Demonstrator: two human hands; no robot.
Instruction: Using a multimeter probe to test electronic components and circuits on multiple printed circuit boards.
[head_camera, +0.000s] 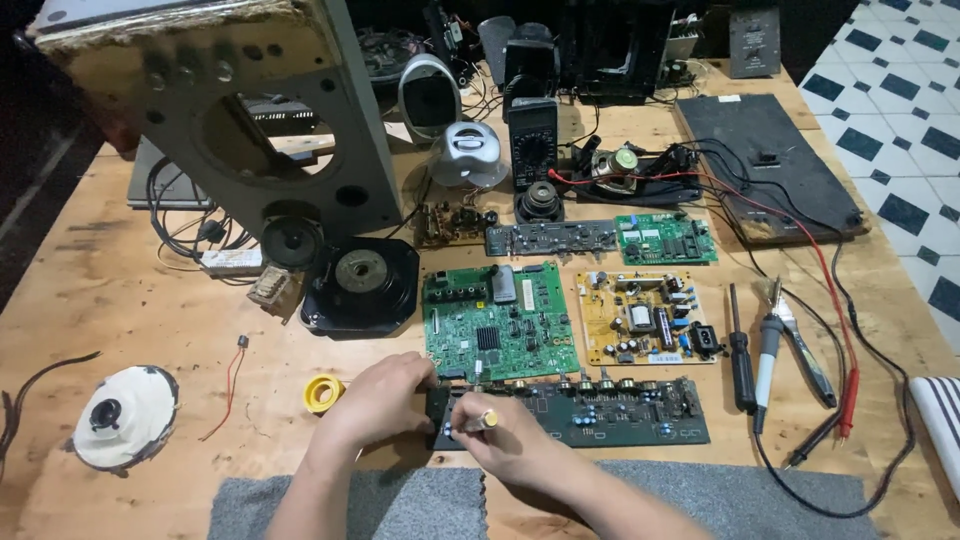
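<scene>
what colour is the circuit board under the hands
Dark, near black, with blue capacitors; the board shows best in the head view.

Plywood counter (120, 300), green circuit board (500, 322), yellow circuit board (645, 318), dark circuit board (600, 412), screwdriver (741, 350), soldering iron (767, 350), multimeter (533, 143), solder spool (324, 393), grey mat (400, 505).

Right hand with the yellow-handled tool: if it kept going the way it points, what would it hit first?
The right hand points up-left. It would likely meet the left hand steadying the dark circuit board; depth is uncertain.

Left hand (385, 400), right hand (510, 440) — both bare, no gloves, rings or watch — forearms unsleeved.
</scene>
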